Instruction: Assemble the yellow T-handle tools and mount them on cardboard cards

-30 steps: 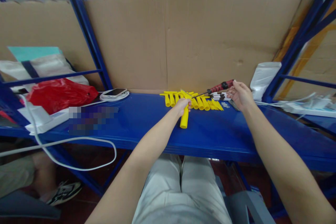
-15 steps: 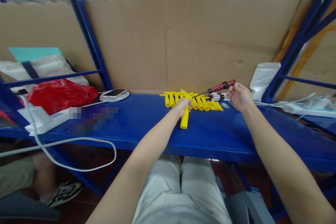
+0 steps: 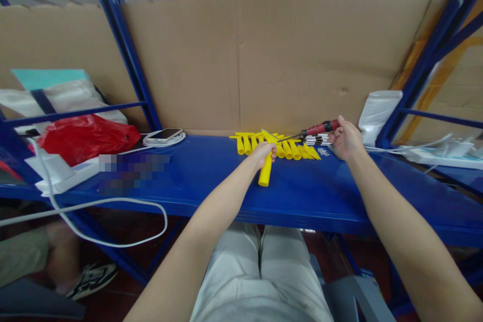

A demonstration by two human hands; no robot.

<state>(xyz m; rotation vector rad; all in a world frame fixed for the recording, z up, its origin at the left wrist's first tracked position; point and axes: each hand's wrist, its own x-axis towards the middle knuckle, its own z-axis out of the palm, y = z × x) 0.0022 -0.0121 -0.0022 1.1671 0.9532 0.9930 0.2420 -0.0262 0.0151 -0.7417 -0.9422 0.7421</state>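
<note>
My left hand [image 3: 265,154] is closed around a yellow T-shaped plastic scraper [image 3: 264,175], its round handle pointing toward me. A screwdriver [image 3: 319,128] with a red and black handle lies almost level, its back end pinched in the fingers of my right hand [image 3: 346,140]. The shaft's tip reaches the scraper just above my left hand; the exact contact is too small to make out. Behind are several more yellow scrapers [image 3: 241,147] in a row, with flat yellow pieces [image 3: 309,152], small screws [image 3: 323,152] and black-and-white pieces [image 3: 317,139] to their right.
The blue shelf top [image 3: 211,176] backs onto a cardboard wall [image 3: 302,60]. A phone [image 3: 166,134] on a coiled white cable, a red bag [image 3: 90,136] and a power strip [image 3: 75,173] are at left. A white pouch [image 3: 377,113] leans at right. Another person's leg shows lower left.
My right hand and the screwdriver's handle have dipped slightly. The left hand holds the scraper in nearly the same place.
</note>
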